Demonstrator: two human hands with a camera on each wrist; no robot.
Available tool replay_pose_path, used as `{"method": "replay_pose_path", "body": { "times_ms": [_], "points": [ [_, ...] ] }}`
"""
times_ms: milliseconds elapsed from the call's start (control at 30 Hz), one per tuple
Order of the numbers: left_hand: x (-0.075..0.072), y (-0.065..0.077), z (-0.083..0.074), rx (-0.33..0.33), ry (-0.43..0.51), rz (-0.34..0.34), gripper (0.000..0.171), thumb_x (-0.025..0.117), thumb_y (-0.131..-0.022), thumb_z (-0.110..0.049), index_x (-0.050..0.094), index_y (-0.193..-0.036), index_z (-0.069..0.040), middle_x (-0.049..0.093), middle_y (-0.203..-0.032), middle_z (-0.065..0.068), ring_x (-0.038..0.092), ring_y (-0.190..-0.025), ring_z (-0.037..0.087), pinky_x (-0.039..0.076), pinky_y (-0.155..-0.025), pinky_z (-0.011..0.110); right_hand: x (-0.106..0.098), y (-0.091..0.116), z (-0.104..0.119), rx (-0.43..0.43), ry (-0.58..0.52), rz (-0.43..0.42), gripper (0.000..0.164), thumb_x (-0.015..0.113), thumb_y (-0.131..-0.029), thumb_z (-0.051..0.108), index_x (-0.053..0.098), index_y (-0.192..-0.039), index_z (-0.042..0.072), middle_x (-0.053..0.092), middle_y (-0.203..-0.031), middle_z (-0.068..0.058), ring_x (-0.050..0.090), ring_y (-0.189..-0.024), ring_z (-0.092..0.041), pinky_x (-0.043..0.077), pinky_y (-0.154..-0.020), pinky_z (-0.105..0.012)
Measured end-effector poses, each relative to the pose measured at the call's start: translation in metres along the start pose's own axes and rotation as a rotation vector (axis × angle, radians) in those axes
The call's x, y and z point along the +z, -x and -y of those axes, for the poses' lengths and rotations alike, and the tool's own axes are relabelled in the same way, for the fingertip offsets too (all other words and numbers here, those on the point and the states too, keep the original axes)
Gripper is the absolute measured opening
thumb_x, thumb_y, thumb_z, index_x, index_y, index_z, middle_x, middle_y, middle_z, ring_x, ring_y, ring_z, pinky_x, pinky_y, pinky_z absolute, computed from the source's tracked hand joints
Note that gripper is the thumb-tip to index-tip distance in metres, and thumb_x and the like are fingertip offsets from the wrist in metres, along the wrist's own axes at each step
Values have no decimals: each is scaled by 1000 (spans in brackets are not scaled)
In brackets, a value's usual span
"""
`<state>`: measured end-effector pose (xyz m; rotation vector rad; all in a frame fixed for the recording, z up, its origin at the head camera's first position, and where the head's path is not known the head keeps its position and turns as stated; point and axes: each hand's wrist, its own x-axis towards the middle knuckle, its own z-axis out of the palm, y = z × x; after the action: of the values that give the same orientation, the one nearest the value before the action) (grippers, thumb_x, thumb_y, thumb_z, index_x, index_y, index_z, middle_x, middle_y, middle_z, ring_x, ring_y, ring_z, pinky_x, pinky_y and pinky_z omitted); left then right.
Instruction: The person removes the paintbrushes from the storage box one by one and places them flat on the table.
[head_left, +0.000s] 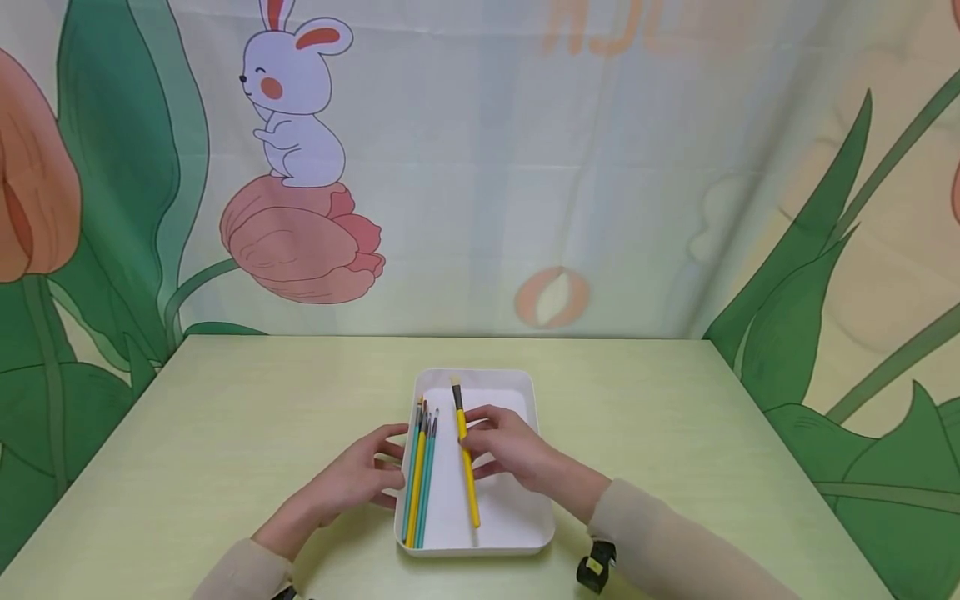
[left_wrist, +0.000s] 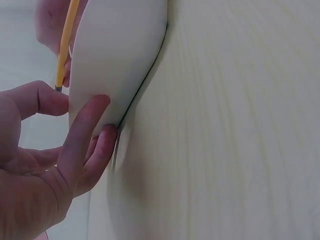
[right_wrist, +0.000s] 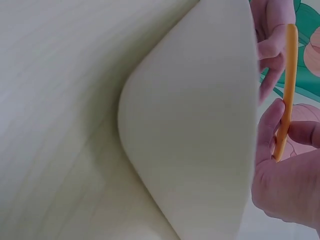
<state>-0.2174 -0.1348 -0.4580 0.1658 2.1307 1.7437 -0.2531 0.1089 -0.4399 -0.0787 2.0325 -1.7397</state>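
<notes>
Apparently mid brush-handling: right hand point(head_left: 512, 448) pinches a slim yellow-handled paintbrush point(head_left: 470, 485) above the white rectangular plastic-looking tray point(head_left: 519, 523), left hand point(head_left: 358, 475) touches its side, fingers loosely spread; next move likely needs a steady grip.

Smooth plastic-looking tray point(head_left: 517, 500), wood-grained table point(head_left: 637, 417)

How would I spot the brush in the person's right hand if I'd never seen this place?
On the pale table sits a white tray. Over it, the right hand pinches a yellow brush. The other brushes, including a yellow one, lie bunched along the tray's left side; this one alone is held.
</notes>
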Motion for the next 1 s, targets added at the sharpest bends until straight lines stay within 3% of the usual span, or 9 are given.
{"method": "replay_pose_path", "body": {
  "times_ms": [300, 1000],
  "points": [
    [-2, -1, 0, -3, -22, -16, 75, 63, -84, 6, 38, -154, 0, 51, -130, 25, 64, -101, 31, 63, -72, 47, -14, 7, 4, -26, 7, 33, 48, 65, -94, 9, 52, -139, -3, 62, -120, -21, 64, -89, -23, 62, -74, -38],
    [-11, 4, 0, -16, -43, -38, 71, 62, -86, 4, 39, -154, -1, 51, -131, 25, 63, -101, 32, 62, -74, 48, -37, 13, 1, -44, -9, 21, 51, 64, -94, 9, 50, -141, -6, 61, -120, -23, 63, -88, -22, 62, -74, -38]
  ]
}}
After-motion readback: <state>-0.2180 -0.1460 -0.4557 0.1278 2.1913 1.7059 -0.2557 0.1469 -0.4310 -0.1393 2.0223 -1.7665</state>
